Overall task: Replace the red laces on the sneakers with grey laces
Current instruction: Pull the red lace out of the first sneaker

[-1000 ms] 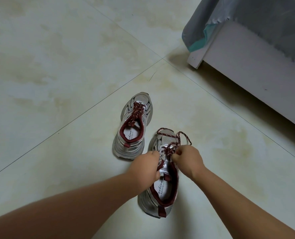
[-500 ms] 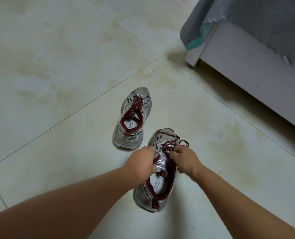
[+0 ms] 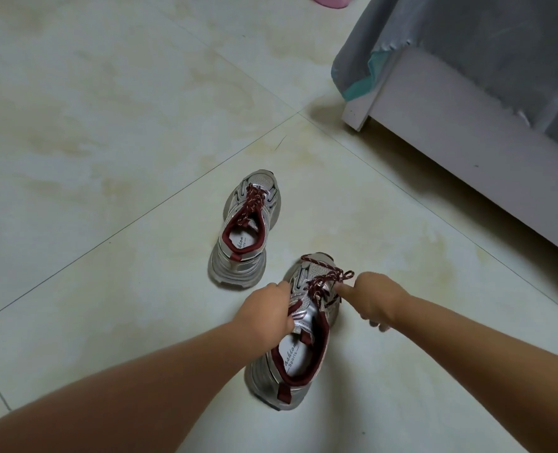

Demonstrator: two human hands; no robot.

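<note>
Item, right hand point(image 3: 370, 297): fingers curled, index finger point(image 3: 344, 288) extended and hooked into a loop of the dark red speckled lace point(image 3: 328, 277), the loop drawn out to the right over the forefoot of the near silver-grey mesh sneaker with dark red collar point(image 3: 298, 351); whether thumb met the lace could not be told. Item, left hand point(image 3: 269, 313): curled and gripping the left side of that same sneaker at its upper eyelets, beside the metallic tongue, fingertips hidden behind the knuckles. The near sneaker lay between the two hands, toe pointing away from the person, heel toward the camera, sole on the pale cream glazed floor tiles point(image 3: 107, 125); its lace was slack and partly pulled loose above the toe. Item, second matching silver-grey sneaker point(image 3: 246, 230): stood just beyond and to the left, apart from both hands, red lace point(image 3: 254, 201) crossed in its eyelets. Item, white bed frame point(image 3: 467, 142), upper right, draped with grey cloth with a teal edge point(image 3: 450, 34). Item, pink object point(image 3: 331, 0) at the top edge, mostly cut off.
</note>
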